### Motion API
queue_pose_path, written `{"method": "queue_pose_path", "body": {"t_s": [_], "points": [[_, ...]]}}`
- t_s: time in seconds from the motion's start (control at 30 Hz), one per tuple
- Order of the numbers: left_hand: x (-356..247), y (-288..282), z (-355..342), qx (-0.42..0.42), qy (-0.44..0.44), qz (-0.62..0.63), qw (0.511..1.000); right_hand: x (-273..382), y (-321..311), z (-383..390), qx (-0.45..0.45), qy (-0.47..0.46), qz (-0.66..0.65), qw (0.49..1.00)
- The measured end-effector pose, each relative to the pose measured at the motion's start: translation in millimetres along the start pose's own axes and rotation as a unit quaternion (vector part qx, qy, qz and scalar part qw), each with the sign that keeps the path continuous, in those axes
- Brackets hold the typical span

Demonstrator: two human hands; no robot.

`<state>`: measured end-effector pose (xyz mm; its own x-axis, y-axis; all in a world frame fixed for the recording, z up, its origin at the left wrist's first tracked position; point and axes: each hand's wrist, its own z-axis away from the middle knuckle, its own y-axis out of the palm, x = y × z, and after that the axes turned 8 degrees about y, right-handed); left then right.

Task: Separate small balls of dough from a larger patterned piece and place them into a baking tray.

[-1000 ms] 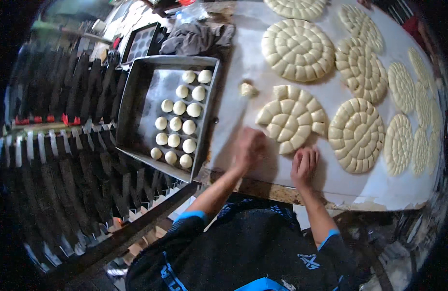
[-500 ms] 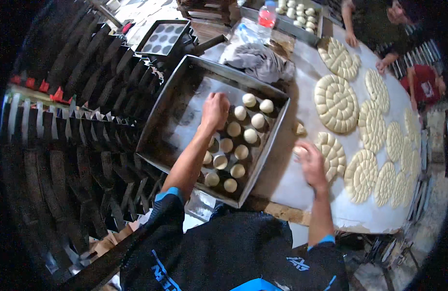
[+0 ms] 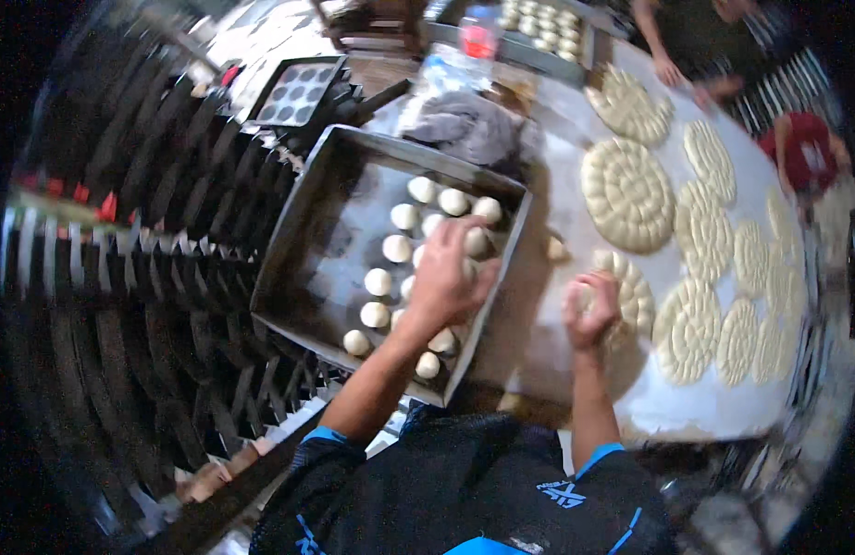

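Your left hand (image 3: 451,273) is over the right half of the metal tray (image 3: 330,277), palm down, with the fingers parted and reaching in among the dough balls (image 3: 377,282). A ball shows right beside the fingertips; whether you are grasping it or only touching it, I cannot tell. Your right hand (image 3: 591,310) is above the desk (image 3: 714,407) with its fingers curled in. Something pale shows at the fingers, but blur prevents me from confirming what, if anything, you have in that hand.

The dough balls sit in the tray in loose, slanting rows, mostly apart from one another. They are cream-white, round and smooth, close to one another in size; those under your left forearm and hand are partly hidden or shaded.

The segmented dough round (image 3: 636,291) lies on the desk just beside your right hand. It is pale cream, with plump blocks parted by curved and radial creases. Your hand covers its left portion, so its full outline cannot be verified. A small dough lump (image 3: 557,248) rests on the desk between it and the tray.

Farther along the desk you have whole dough rounds (image 3: 626,194), similarly creased, several set close together. A crumpled grey cloth (image 3: 469,129) lies beyond the tray's far edge, near a bottle (image 3: 478,39) with red on it.
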<state>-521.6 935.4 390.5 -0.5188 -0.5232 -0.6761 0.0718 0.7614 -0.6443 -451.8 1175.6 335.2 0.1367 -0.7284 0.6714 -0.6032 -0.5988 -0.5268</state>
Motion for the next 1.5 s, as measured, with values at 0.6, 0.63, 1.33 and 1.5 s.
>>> {"method": "queue_pose_path", "body": {"t_s": [0.6,0.63,1.33,1.5], "points": [[29,244,-57,0.394,-0.103,-0.011,0.913,-158,-209,182,-0.023,0.222,0.067,0.972],[8,250,-65,0.418,-0.034,-0.136,0.898,-162,-213,181,-0.034,0.219,0.098,0.970],[-106,139,221,-0.094,-0.169,0.648,0.736,-6,-73,234,0.168,0.387,-0.519,0.743],[-85,152,198,-0.155,-0.047,0.425,0.891,18,-101,164,0.026,0.382,-0.394,0.836]]}}
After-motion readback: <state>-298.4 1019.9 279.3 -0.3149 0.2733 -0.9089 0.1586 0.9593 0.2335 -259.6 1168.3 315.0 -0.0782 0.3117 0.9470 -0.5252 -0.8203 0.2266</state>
